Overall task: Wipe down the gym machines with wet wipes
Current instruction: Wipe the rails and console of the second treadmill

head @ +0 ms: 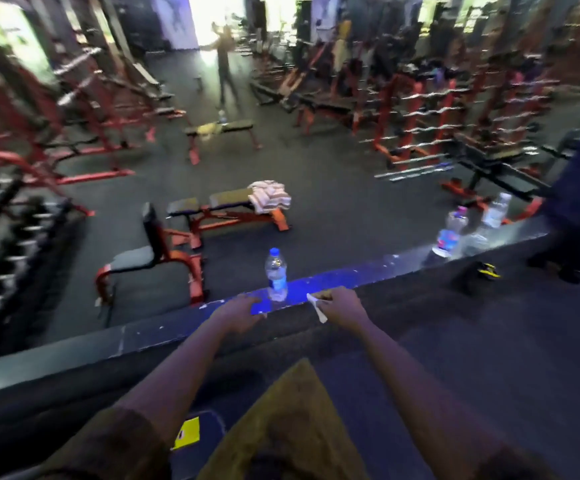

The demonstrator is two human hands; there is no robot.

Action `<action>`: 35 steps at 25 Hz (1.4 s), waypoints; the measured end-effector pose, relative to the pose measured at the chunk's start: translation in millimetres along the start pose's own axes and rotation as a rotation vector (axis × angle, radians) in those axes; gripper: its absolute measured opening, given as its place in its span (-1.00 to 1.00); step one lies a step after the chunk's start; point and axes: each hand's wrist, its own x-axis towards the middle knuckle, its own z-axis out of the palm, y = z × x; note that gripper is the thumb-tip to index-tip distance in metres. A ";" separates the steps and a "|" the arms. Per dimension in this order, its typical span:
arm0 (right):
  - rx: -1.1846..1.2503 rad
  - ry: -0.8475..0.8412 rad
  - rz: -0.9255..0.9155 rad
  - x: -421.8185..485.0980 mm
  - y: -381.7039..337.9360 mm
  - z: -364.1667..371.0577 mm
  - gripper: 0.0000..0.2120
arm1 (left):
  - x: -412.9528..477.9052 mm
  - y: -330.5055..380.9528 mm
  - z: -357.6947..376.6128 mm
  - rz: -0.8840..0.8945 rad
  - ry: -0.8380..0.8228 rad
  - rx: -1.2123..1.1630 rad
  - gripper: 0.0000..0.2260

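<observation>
Nearest the camera: a mustard-brown cloth [295, 427] at bottom centre. Left of it is a dark item with a yellow label [186, 433]; it carries one dark mark, and I cannot read it.

Both bare forearms reach forward to a dark ledge [74, 344], part of which glows blue.

Left hand [240, 311]: palm down on the ledge, fingers laid forward and relaxed, grasping nothing I can see. It is just left of the water bottle [276, 275] and not touching it.

Right hand [340, 306]: fingers curled, pinching a small white wet wipe [316, 306]. The wipe sticks out to the left of the knuckles, over the ledge edge, just right of the bottle.

The water bottle stands upright on the blue patch between the two hands. It is clear with a blue cap and a blue label; the print is too blurred to read.

Further right, a dark object with yellow trim [482, 271] lies on the near surface. Two more clear bottles [453, 230] stand on the ledge; one has a blue-and-red label, illegible.

Beyond the ledge: a red-framed seat [153, 251], then a flat bench [212, 202] with a folded pale towel [269, 197] on its right end. A dumbbell rack [1, 237] stands at far left and a red bar rack [416, 133] at right. A second bench [226, 128] carries something yellow.

Farthest: a standing person [224, 64], heavily blurred. No signage is readable anywhere.
</observation>
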 end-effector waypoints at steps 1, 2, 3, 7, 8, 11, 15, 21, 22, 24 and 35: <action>-0.032 -0.028 -0.068 19.5 -13.3 6.9 -0.75 | 1.2 -17.7 -3.6 -0.075 0.009 -0.020 -0.50; -0.063 -0.054 -0.138 38.4 -28.7 12.9 -0.72 | 4.6 -36.0 -7.3 -0.138 0.019 -0.029 -0.49; -0.082 -0.079 -0.211 58.8 -45.0 20.0 -0.71 | 7.3 -53.5 -11.8 -0.191 0.032 -0.040 -0.49; -0.186 -0.203 -0.449 139.7 -117.0 46.4 -0.75 | 13.9 -113.8 -35.4 -0.430 0.080 -0.140 -0.50; -0.195 -0.236 -0.499 156.0 -137.7 53.3 -0.74 | 10.9 -127.0 -43.3 -0.490 0.096 -0.171 -0.49; -0.232 -0.331 -0.689 194.1 -200.1 76.2 -0.73 | -1.9 -167.4 -67.7 -0.652 0.190 -0.258 -0.50; -0.262 -0.463 -0.939 221.4 -276.6 111.8 -0.73 | -39.7 -200.9 -83.8 -0.874 0.304 -0.337 -0.51; -0.263 -0.691 -1.258 232.1 -385.0 164.6 -0.72 | -93.1 -230.1 -91.6 -1.242 0.521 -0.431 -0.50; -0.266 -0.730 -1.301 232.6 -401.0 174.5 -0.72 | -100.4 -233.4 -92.9 -1.298 0.553 -0.438 -0.50; -0.268 -0.785 -1.341 231.1 -425.1 191.2 -0.72 | -112.8 -237.4 -93.5 -1.373 0.596 -0.467 -0.50; -0.124 -1.070 -1.527 173.4 -587.8 306.4 -0.78 | -204.5 -321.7 -114.4 -1.770 0.792 -0.529 -0.58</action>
